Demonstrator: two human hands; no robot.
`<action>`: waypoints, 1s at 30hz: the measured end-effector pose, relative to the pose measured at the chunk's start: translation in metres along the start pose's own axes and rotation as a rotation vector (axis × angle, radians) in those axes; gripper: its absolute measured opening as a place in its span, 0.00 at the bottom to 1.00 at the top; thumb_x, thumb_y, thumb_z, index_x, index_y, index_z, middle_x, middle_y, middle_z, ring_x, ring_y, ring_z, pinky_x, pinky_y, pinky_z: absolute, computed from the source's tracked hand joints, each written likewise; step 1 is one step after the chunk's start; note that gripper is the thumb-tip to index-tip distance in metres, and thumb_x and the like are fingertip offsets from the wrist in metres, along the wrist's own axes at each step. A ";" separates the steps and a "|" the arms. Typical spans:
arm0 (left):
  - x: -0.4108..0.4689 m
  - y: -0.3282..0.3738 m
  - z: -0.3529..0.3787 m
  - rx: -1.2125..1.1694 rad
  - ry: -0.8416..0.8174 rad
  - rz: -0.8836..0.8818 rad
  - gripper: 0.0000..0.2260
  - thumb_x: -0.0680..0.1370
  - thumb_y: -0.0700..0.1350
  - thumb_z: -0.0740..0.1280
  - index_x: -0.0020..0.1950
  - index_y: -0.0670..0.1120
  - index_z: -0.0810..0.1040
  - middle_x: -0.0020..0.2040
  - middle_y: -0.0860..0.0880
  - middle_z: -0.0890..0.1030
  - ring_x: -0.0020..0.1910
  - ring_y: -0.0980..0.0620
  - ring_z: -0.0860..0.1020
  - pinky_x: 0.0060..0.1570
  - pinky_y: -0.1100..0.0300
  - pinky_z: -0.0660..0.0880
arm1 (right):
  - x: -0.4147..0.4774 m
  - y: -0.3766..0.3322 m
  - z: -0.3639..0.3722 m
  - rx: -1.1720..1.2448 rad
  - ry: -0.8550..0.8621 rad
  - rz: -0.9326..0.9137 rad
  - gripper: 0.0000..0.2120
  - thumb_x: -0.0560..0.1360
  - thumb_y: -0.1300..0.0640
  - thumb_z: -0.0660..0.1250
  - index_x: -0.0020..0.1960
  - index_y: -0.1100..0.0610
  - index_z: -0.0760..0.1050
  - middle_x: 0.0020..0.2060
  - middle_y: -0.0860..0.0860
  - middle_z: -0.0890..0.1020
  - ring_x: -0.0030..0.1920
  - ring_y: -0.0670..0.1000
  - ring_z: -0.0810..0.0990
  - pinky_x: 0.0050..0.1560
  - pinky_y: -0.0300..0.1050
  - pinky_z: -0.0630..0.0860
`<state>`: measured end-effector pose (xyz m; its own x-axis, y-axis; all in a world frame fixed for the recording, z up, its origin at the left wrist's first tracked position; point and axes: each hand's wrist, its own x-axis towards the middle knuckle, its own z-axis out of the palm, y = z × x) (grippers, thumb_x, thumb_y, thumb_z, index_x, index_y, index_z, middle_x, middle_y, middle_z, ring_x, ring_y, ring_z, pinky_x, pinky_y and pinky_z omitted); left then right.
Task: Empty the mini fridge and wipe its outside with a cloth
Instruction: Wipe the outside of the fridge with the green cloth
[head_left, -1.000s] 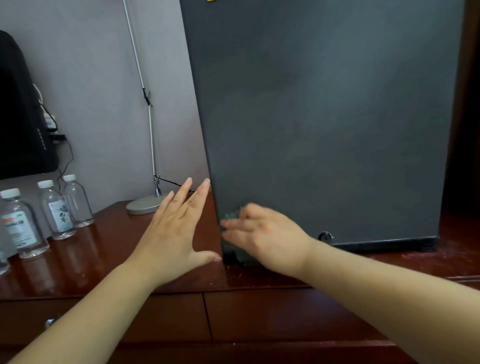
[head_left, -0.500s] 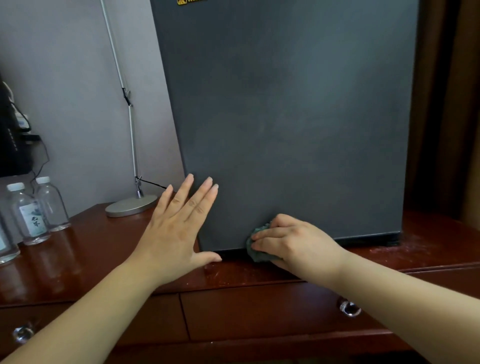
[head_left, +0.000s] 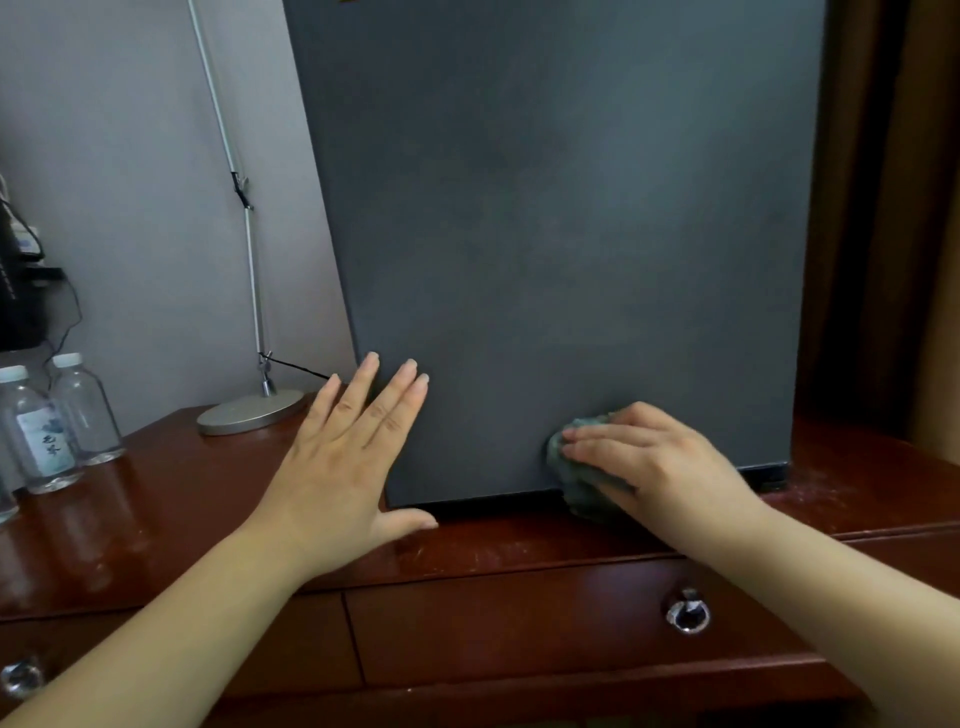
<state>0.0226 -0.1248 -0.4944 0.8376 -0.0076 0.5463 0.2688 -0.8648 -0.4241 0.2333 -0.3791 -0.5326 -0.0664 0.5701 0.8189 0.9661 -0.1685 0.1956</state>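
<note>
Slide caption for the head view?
Right hand presses a green cloth low on the dark grey mini fridge; left hand rests flat on it.

left hand (head_left: 343, 467) flat, fingers straight | right hand (head_left: 660, 462) fingers straight, pressing

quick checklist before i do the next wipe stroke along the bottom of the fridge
1. Cloth in contact: ok, the right hand presses it against the lower front of the mini fridge.
2. Fridge braced: ok, the left hand lies flat on its lower left edge.
3. Fridge emptied: cannot tell, only its closed front shows.
4. Water bottles out of reach of the stroke: ok, they stand far to the left on the dresser top.
5. Lamp base out of the way: ok, it sits left of the fridge, apart from both hands.
6. Upper front already wiped: cannot tell.
</note>
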 end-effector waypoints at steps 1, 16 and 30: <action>0.006 0.004 -0.002 -0.004 0.017 0.006 0.56 0.68 0.76 0.62 0.83 0.46 0.43 0.83 0.50 0.44 0.81 0.44 0.41 0.78 0.43 0.45 | 0.001 0.008 -0.009 -0.037 0.057 0.035 0.13 0.73 0.58 0.78 0.57 0.54 0.84 0.58 0.46 0.84 0.48 0.54 0.81 0.53 0.46 0.79; 0.045 0.027 -0.020 -0.094 0.122 -0.016 0.56 0.68 0.78 0.59 0.82 0.48 0.39 0.83 0.52 0.42 0.81 0.49 0.40 0.77 0.47 0.44 | 0.124 0.042 -0.060 -0.135 0.557 0.260 0.16 0.73 0.57 0.76 0.60 0.55 0.83 0.57 0.50 0.85 0.49 0.52 0.78 0.52 0.39 0.70; 0.065 0.048 -0.027 -0.059 0.151 -0.111 0.52 0.68 0.77 0.60 0.83 0.51 0.47 0.83 0.49 0.46 0.81 0.42 0.42 0.77 0.38 0.51 | -0.031 0.048 -0.057 -0.125 0.304 0.439 0.16 0.69 0.58 0.79 0.56 0.56 0.85 0.57 0.49 0.84 0.51 0.52 0.83 0.52 0.51 0.81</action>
<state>0.0769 -0.1802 -0.4599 0.7225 0.0183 0.6911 0.3235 -0.8924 -0.3145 0.2672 -0.4505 -0.5175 0.2490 0.1695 0.9535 0.8838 -0.4425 -0.1522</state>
